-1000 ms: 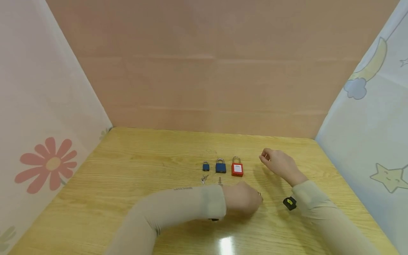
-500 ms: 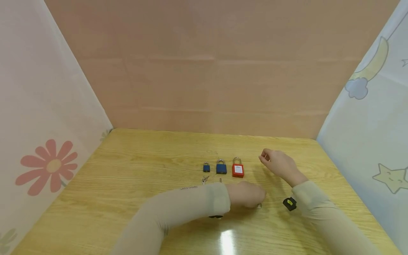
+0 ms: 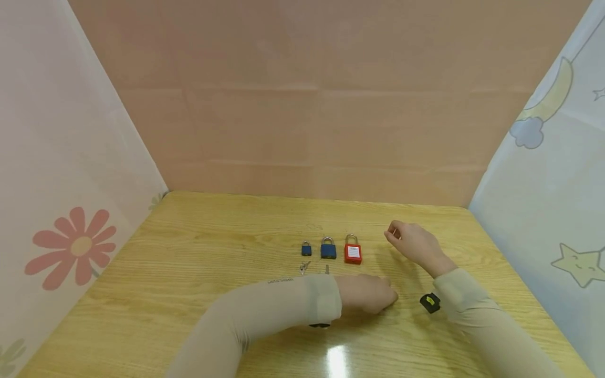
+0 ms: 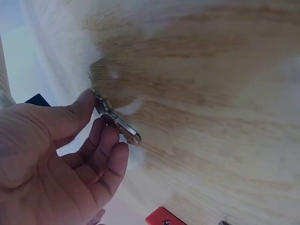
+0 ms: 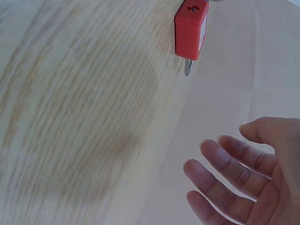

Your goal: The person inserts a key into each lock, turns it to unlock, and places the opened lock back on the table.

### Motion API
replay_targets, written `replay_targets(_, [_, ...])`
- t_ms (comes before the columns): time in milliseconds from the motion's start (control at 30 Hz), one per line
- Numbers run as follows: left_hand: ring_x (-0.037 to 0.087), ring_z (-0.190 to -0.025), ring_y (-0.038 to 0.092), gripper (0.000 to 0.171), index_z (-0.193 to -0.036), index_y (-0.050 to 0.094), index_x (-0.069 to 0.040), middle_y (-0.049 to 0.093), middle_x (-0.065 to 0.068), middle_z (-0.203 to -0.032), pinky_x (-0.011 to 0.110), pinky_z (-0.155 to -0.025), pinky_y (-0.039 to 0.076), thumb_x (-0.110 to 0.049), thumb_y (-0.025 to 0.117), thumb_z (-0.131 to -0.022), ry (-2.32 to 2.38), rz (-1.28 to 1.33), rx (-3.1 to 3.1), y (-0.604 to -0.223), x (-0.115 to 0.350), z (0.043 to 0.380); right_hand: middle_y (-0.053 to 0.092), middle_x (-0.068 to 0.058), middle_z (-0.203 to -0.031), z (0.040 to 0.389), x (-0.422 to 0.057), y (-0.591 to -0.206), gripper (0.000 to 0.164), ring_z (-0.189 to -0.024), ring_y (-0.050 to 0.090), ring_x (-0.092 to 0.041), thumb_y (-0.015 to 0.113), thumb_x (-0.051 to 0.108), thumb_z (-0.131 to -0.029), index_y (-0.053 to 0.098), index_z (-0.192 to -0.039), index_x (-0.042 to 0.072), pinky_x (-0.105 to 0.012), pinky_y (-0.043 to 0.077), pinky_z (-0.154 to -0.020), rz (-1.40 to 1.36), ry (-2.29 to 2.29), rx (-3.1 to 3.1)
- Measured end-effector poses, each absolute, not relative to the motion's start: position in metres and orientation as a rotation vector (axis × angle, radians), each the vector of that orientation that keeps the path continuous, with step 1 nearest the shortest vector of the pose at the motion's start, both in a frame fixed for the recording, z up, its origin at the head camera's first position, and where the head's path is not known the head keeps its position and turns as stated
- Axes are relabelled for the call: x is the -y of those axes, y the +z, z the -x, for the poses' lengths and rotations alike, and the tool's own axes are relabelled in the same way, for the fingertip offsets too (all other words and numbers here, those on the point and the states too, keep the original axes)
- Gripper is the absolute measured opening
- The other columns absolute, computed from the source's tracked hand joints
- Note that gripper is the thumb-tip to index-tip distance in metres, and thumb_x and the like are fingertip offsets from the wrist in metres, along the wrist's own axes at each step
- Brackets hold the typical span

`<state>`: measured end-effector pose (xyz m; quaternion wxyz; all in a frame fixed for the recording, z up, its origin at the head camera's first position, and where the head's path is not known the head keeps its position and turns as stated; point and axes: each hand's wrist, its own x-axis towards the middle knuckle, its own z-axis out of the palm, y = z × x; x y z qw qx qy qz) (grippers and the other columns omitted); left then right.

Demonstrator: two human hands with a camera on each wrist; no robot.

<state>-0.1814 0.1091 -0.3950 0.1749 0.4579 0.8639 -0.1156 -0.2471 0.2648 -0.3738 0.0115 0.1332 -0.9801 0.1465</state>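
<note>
Low over the table, my left hand (image 3: 371,295) pinches a metal key (image 4: 125,126) between thumb and fingertips, as the left wrist view shows. In the head view the hand's back hides that key. My right hand (image 3: 415,244) hovers to the right of the red padlock (image 3: 353,254), fingers loosely bent and holding nothing. The right wrist view shows a space between its fingers (image 5: 229,164) and the padlock. Left of the red one lie a medium blue padlock (image 3: 328,251) and a small blue padlock (image 3: 306,250), all with shackles pointing away.
Below the small padlock lies a bunch of small keys (image 3: 304,267), and below the medium one a single key (image 3: 327,269), partly covered by my left forearm. A black device (image 3: 430,302) sits at my right wrist. Patterned sheets stand on both sides of the wooden table (image 3: 227,231).
My left hand has shifted slightly to the right and turned. The key's end, which showed below its fingers half a second ago, is now hidden in the head view. The right hand stays still.
</note>
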Motion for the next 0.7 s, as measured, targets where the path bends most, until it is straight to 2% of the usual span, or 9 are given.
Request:
replay_targets(100, [0.005, -0.103, 0.058, 0.016, -0.115, 0.057, -0.024, 0.058, -0.008, -0.121, 0.021, -0.084, 0.049, -0.023, 0.055, -0.099, -0.323, -1.3, -2.458, -0.394, -0.106, 0.182, 0.068, -0.008, -0.089, 0.246, -0.265, -0.373, 0.022, -0.056, 0.051, -0.012, 0.052, 0.027, -0.099, 0.063, -0.1, 0.009, -0.029, 0.041, -0.048, -0.414, 0.457, 3.059])
replay_targets(233, [0.005, -0.088, 0.056, 0.016, -0.115, 0.057, -0.021, 0.059, -0.006, -0.109, 0.02, -0.077, 0.049, -0.021, 0.055, -0.099, -0.306, -1.352, -2.469, -0.395, -0.101, 0.183, 0.067, -0.008, -0.09, 0.246, -0.266, -0.372, 0.022, -0.058, 0.052, -0.013, 0.052, 0.027, -0.099, 0.064, -0.101, 0.009, -0.03, 0.041, -0.049, -0.398, 0.443, 3.062])
replay_targets(333, [0.004, -0.085, 0.056, 0.014, -0.111, 0.059, -0.02, 0.06, -0.007, -0.104, 0.018, -0.075, 0.049, -0.018, 0.05, -0.101, -0.311, -1.405, -2.473, -0.396, -0.098, 0.182, 0.068, -0.009, -0.091, 0.245, -0.266, -0.372, 0.022, -0.059, 0.053, -0.013, 0.051, 0.028, -0.099, 0.064, -0.101, 0.01, -0.03, 0.041, -0.049, -0.397, 0.44, 3.054])
replay_targets(533, [0.006, -0.071, 0.047, 0.012, -0.09, 0.059, -0.019, 0.057, -0.008, -0.084, 0.017, -0.063, 0.042, -0.013, 0.054, -0.099, -0.219, -1.391, -2.457, -0.394, -0.095, 0.182, 0.068, -0.009, -0.091, 0.246, -0.263, -0.371, 0.022, -0.057, 0.052, -0.012, 0.051, 0.027, -0.099, 0.064, -0.1, 0.009, -0.029, 0.041, -0.048, -0.424, 0.446, 3.033])
replay_targets(700, [0.007, -0.072, 0.046, 0.01, -0.089, 0.057, -0.018, 0.052, -0.008, -0.081, 0.018, -0.063, 0.04, -0.011, 0.058, -0.096, -0.174, -1.316, -2.43, -0.392, -0.093, 0.183, 0.068, -0.008, -0.09, 0.246, -0.264, -0.37, 0.021, -0.056, 0.05, -0.012, 0.052, 0.027, -0.099, 0.064, -0.099, 0.009, -0.03, 0.04, -0.047, -0.429, 0.442, 3.033])
